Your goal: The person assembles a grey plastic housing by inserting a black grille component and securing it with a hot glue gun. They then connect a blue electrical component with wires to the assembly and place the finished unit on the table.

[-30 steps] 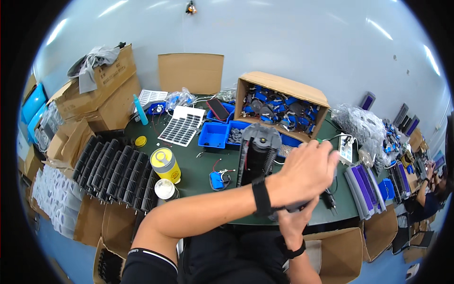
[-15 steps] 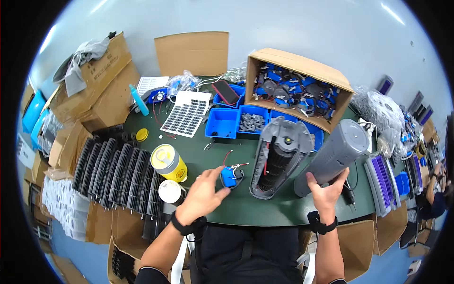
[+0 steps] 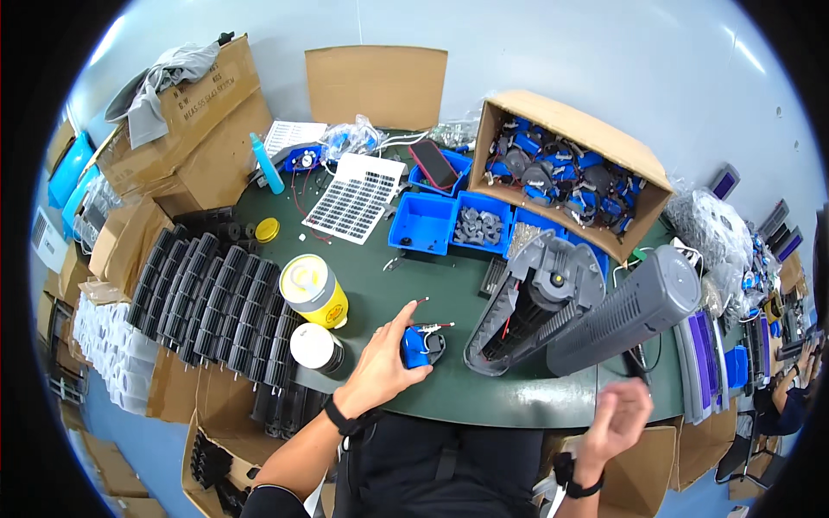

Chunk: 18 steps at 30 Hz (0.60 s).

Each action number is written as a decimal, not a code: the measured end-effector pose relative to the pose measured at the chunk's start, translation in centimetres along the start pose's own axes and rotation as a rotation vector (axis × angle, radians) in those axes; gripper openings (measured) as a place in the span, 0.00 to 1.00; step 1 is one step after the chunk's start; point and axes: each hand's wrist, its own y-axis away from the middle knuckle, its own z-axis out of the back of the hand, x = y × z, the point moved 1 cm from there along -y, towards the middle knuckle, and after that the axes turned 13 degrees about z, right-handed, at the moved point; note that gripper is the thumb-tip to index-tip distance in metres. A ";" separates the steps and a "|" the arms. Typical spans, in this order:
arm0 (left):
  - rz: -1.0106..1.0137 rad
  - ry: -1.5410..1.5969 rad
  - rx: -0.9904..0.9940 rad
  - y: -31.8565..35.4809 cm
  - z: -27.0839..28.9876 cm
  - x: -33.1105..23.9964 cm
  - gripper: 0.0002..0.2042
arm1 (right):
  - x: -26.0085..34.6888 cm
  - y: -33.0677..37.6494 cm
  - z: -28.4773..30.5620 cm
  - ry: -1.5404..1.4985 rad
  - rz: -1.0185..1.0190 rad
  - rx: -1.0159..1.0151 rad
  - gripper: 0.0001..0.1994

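Observation:
My left hand [image 3: 385, 363] closes its fingers around a small blue motor part [image 3: 416, 345] with red and white wires, lying on the dark green table [image 3: 449, 388]. My right hand [image 3: 618, 420] hovers loosely open off the table's front edge, holding nothing. Just above it lie a grey ribbed housing [image 3: 623, 311] and an open grey shell half [image 3: 528, 299], side by side and tilted.
A yellow can [image 3: 315, 290] and a white-lidded tub [image 3: 314, 347] stand left of my left hand. Black ribbed parts [image 3: 207, 302] fill the left side. Blue bins [image 3: 458, 224], a solar panel [image 3: 354, 198], and a cardboard box of blue parts [image 3: 566, 177] sit behind.
My left hand swung from the right side down to the blue motor part and took hold of it. My right hand let go of the grey housing and dropped below the table edge.

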 end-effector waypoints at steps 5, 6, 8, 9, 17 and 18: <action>-0.127 0.011 0.084 6.1 2.6 -2.5 0.56 | 6.3 3.4 -8.4 -0.814 -0.951 0.596 0.20; -0.147 -0.015 0.111 7.2 3.1 -3.0 0.56 | 6.6 4.1 -9.9 -0.936 -1.111 0.641 0.19; -0.199 -0.067 0.143 8.5 3.4 -3.5 0.55 | 6.8 4.9 -12.1 -1.074 -1.229 0.732 0.20; -0.215 -0.108 0.159 9.0 3.4 -3.6 0.55 | 6.4 5.6 -12.9 -1.145 -1.273 0.786 0.20; 0.070 0.499 0.243 10.1 3.7 -0.4 0.29 | 7.4 6.8 -12.7 -0.963 -0.885 0.832 0.14; 0.113 0.511 0.297 10.1 3.5 -0.3 0.27 | 7.4 6.8 -12.5 -0.958 -0.875 0.833 0.15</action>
